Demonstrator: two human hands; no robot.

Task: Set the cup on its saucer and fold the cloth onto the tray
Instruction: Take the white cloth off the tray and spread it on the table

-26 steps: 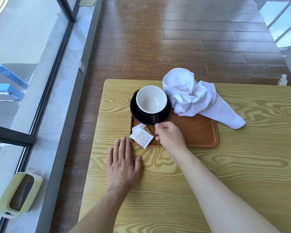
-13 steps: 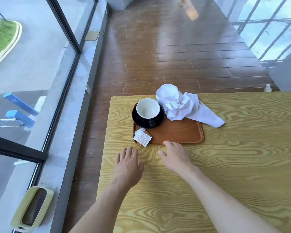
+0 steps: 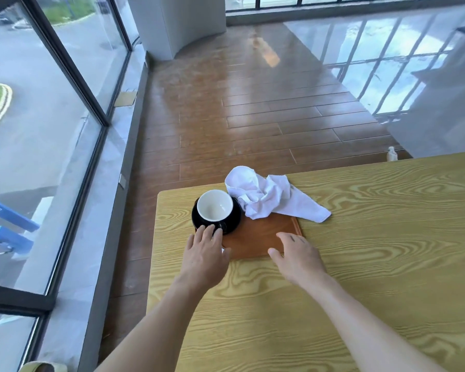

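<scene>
A cup (image 3: 214, 205), white inside and black outside, stands on a black saucer (image 3: 234, 218) at the left end of a brown tray (image 3: 263, 232). A crumpled white cloth (image 3: 266, 197) lies over the tray's far edge, one corner trailing onto the table to the right. My left hand (image 3: 205, 253) lies flat with fingers apart over the tray's near left corner, fingertips at the saucer's near rim. My right hand (image 3: 298, 255) hovers open over the tray's near right edge. Neither hand holds anything.
The tray sits near the far left corner of a yellow wood-grain table (image 3: 360, 264). Beyond the table edge are a brown plank floor (image 3: 253, 116) and, on the left, a glass wall (image 3: 38, 130). A small white bottle (image 3: 391, 153) stands behind the table's far edge.
My right hand let go of the cup's handle and drew back. Both hands then moved forward over the tray's near edge; my left hand now covers the paper packets. The camera tilted up.
</scene>
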